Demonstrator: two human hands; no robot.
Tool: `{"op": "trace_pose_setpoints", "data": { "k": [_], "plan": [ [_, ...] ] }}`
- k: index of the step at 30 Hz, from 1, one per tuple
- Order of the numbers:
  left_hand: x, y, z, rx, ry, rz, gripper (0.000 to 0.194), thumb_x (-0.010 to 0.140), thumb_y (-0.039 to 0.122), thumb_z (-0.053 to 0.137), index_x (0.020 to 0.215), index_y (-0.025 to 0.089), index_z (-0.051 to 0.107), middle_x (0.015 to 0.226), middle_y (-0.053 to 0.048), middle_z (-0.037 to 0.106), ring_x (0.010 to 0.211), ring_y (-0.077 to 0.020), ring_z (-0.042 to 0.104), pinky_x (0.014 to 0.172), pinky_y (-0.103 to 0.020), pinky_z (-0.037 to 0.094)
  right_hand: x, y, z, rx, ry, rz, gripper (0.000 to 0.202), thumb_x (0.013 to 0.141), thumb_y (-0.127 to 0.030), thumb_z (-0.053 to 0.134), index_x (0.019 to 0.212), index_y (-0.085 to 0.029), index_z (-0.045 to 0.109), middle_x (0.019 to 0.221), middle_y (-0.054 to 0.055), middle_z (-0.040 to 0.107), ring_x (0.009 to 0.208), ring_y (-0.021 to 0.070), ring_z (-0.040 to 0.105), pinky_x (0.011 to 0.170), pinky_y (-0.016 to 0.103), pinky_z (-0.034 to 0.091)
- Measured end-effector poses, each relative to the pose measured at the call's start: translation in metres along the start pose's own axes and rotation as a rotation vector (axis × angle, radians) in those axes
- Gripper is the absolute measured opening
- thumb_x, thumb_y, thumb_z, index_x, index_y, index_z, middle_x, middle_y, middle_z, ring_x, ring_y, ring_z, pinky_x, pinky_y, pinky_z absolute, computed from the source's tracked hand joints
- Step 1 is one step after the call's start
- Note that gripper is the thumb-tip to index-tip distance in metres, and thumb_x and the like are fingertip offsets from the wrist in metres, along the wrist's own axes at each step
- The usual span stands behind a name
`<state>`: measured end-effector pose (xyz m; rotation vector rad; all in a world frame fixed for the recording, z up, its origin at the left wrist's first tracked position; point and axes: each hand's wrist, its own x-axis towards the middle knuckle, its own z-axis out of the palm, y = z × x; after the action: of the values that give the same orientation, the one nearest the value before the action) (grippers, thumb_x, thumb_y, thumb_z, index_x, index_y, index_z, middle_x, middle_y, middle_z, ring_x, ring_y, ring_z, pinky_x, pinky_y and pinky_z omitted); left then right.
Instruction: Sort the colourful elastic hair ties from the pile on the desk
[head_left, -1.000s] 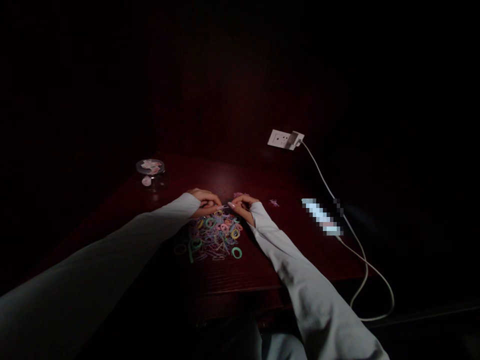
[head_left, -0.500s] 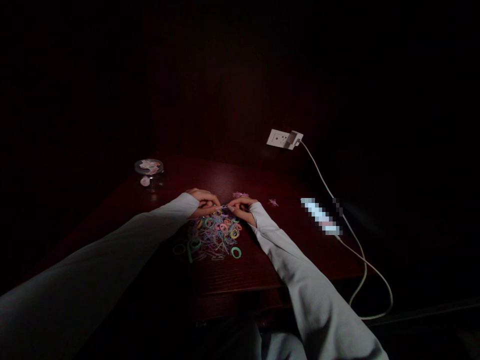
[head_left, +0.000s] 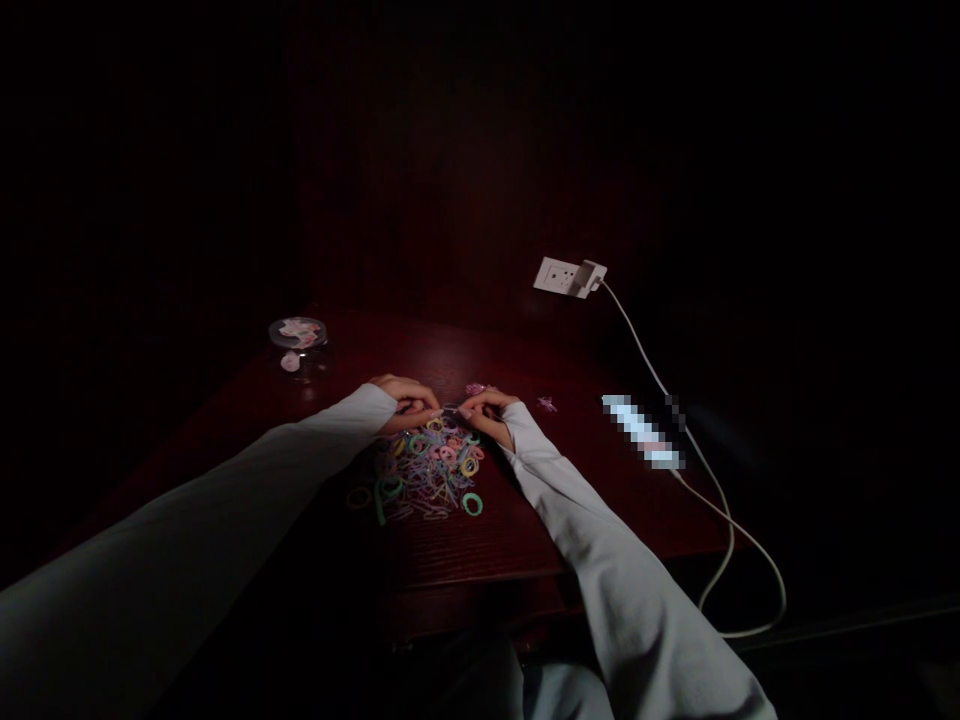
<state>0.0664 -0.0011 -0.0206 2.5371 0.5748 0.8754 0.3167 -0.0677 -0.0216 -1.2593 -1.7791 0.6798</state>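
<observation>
A thin pale elastic hair band [head_left: 450, 409] runs between my two hands above the far edge of a heap. My left hand [head_left: 409, 402] pinches one end between thumb and finger. At the other end, the fingertips of my right hand [head_left: 489, 414] are closed on it. Below lies the pile of small hair ties [head_left: 431, 475], thin bands mixed with thicker pink, yellow and green rings. A green hair tie [head_left: 472, 504] rests at its near right side. Behind my right hand is a pink bunch of thin bands [head_left: 476, 388], partly hidden.
A clear round jar [head_left: 298, 333] stands at the far left of the dark red table [head_left: 480, 560]. A smaller pink bunch [head_left: 547, 404] lies right of my hand. Further right, a blurred-out bright device [head_left: 641, 432] joins a white cable [head_left: 724, 500] from the wall socket [head_left: 559, 277].
My fingertips have moved slightly apart, with the right hand shifting a little rightward, so more of the pale band shows between them. The pile looks the same.
</observation>
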Motion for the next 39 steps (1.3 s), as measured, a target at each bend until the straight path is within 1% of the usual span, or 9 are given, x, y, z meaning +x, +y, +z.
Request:
{"op": "trace_pose_setpoints", "data": {
  "k": [5,10,15,21,24,26,31,35,39],
  "plan": [
    [0.000,-0.001,0.001,0.004,0.008,0.003,0.030,0.098,0.044,0.063,0.093,0.019,0.081,0.063,0.004,0.059,0.059,-0.0101,0.045,0.062,-0.023,0.035,0.000,0.001,-0.002,0.005,0.011,-0.006,0.038,0.082,-0.058,0.078,0.088,-0.021,0.082,0.077,0.002,0.063,0.068,0.0146,0.046,0.061,0.029,0.033],
    [0.000,-0.003,0.001,0.001,-0.010,0.008,0.029,0.099,0.043,0.063,0.094,0.020,0.081,0.063,0.004,0.059,0.059,-0.0105,0.046,0.065,-0.024,0.038,0.000,-0.005,-0.001,0.029,0.029,0.009,0.040,0.078,-0.060,0.078,0.082,-0.020,0.080,0.074,0.001,0.061,0.067,0.0140,0.045,0.062,0.029,0.034],
    [0.000,-0.003,0.001,0.011,-0.010,0.003,0.029,0.099,0.043,0.063,0.094,0.020,0.081,0.063,0.003,0.060,0.060,-0.0109,0.048,0.065,-0.024,0.037,0.000,-0.009,-0.001,0.049,0.042,0.015,0.040,0.077,-0.062,0.079,0.078,-0.022,0.078,0.071,0.000,0.058,0.067,0.0152,0.046,0.064,0.030,0.034],
    [-0.001,-0.001,0.000,0.025,-0.004,0.008,0.029,0.098,0.041,0.063,0.091,0.020,0.081,0.062,0.003,0.059,0.059,-0.0111,0.048,0.063,-0.024,0.036,0.000,-0.009,-0.005,0.026,0.091,-0.001,0.034,0.078,-0.055,0.078,0.077,-0.022,0.077,0.073,0.001,0.061,0.070,0.0155,0.049,0.066,0.030,0.037],
    [-0.002,0.001,-0.001,0.028,-0.004,0.010,0.030,0.099,0.041,0.061,0.091,0.019,0.080,0.061,0.003,0.058,0.059,-0.0110,0.047,0.063,-0.024,0.037,0.001,-0.007,-0.008,0.027,0.121,-0.001,0.034,0.077,-0.056,0.078,0.076,-0.022,0.077,0.074,0.001,0.063,0.070,0.0153,0.050,0.066,0.030,0.038],
    [-0.002,0.002,-0.002,0.036,0.000,0.007,0.031,0.099,0.041,0.061,0.090,0.019,0.080,0.061,0.003,0.058,0.059,-0.0110,0.047,0.062,-0.024,0.036,0.002,-0.005,-0.012,0.055,0.155,0.005,0.036,0.076,-0.058,0.078,0.077,-0.022,0.076,0.074,0.001,0.063,0.068,0.0150,0.050,0.065,0.031,0.038],
    [-0.002,0.006,-0.005,0.049,0.006,0.030,0.030,0.098,0.038,0.059,0.088,0.019,0.080,0.063,0.003,0.059,0.059,-0.0107,0.046,0.062,-0.023,0.036,0.004,0.005,-0.028,0.086,0.302,0.043,0.043,0.074,-0.065,0.078,0.079,-0.022,0.075,0.069,0.001,0.060,0.062,0.0141,0.047,0.060,0.030,0.037],
    [-0.003,0.009,-0.006,0.064,0.011,0.019,0.033,0.099,0.038,0.057,0.087,0.018,0.080,0.066,0.002,0.060,0.059,-0.0103,0.046,0.062,-0.023,0.035,0.000,0.013,-0.045,0.060,0.404,0.089,0.048,0.072,-0.069,0.078,0.081,-0.022,0.075,0.069,0.001,0.062,0.063,0.0150,0.050,0.059,0.029,0.039],
    [-0.005,0.007,-0.006,0.074,0.032,-0.018,0.035,0.100,0.040,0.057,0.088,0.018,0.081,0.067,0.002,0.061,0.059,-0.0100,0.046,0.062,-0.023,0.034,-0.003,0.025,-0.065,0.019,0.489,0.164,0.055,0.070,-0.074,0.076,0.082,-0.020,0.075,0.067,0.001,0.062,0.062,0.0158,0.052,0.059,0.029,0.039]
  ]
}}
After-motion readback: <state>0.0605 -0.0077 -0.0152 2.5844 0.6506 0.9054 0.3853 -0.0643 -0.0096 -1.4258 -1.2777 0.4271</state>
